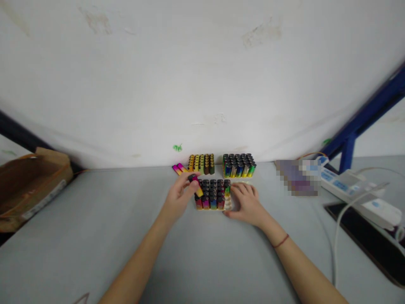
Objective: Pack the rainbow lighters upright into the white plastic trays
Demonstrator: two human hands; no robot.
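My left hand (179, 195) pinches a pink-and-yellow lighter (198, 187) with a dark top, held tilted over the left side of the near block of lighters (209, 198). That block stands upright in a pale tray (228, 204), whose right column shows bare slots at the front and a green lighter (227, 188) at the back. Around the tray's right end curves my right hand (247, 203), thumb and fingers apart, touching its edge with no lighter in its fingers. Behind are a block of yellow and dark lighters (201, 164) and a block of blue-green ones (239, 165).
Two loose pink-and-yellow lighters (179, 168) lie at the back near the wall. An open cardboard box (34, 185) is at far left. On the right are a power strip (357, 194) with white cables, a dark phone-like slab (363, 240) and a pixelated item (297, 177).
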